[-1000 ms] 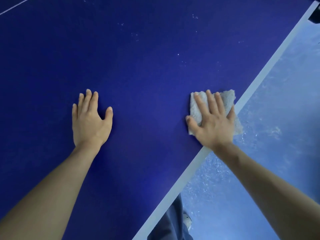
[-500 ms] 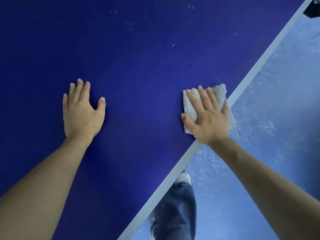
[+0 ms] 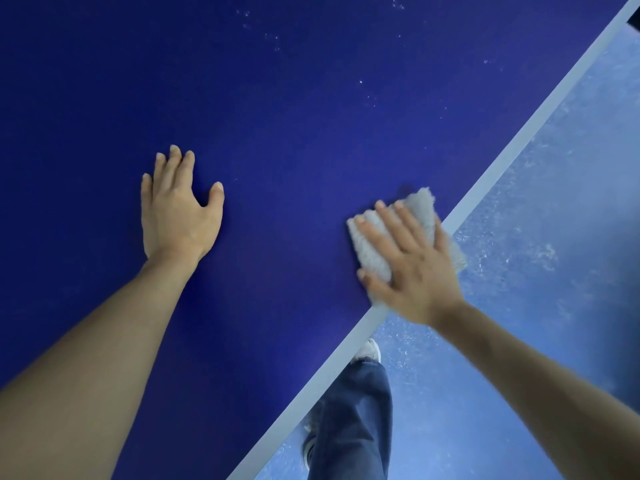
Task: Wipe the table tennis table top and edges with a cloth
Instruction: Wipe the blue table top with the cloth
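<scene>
The right hand (image 3: 412,268) is pressing flat, straight-fingered, on the folded grey cloth (image 3: 374,244) straddling the counter (image 3: 311,133) edge line; the left hand (image 3: 176,213) is lying open, well apart, holding nothing.

The right hand (image 3: 412,268) lies over most of the cloth (image 3: 372,244), hiding its middle and near part; only its far corner, its left side and a fringe past the little finger show, so its full outline cannot be told. The cloth and hand also cover a stretch of the pale edge band (image 3: 512,154) of the surface (image 3: 277,116). The surface runs out of the picture at the top, left and bottom. Both forearms are cut off at the lower border. The trouser leg (image 3: 353,420) is cut by the bottom edge, one shoe (image 3: 367,351) shows only its toe, and the other shoe (image 3: 309,448) is mostly hidden. A dark object (image 3: 635,23) at the upper right corner is too cropped to identify.
</scene>
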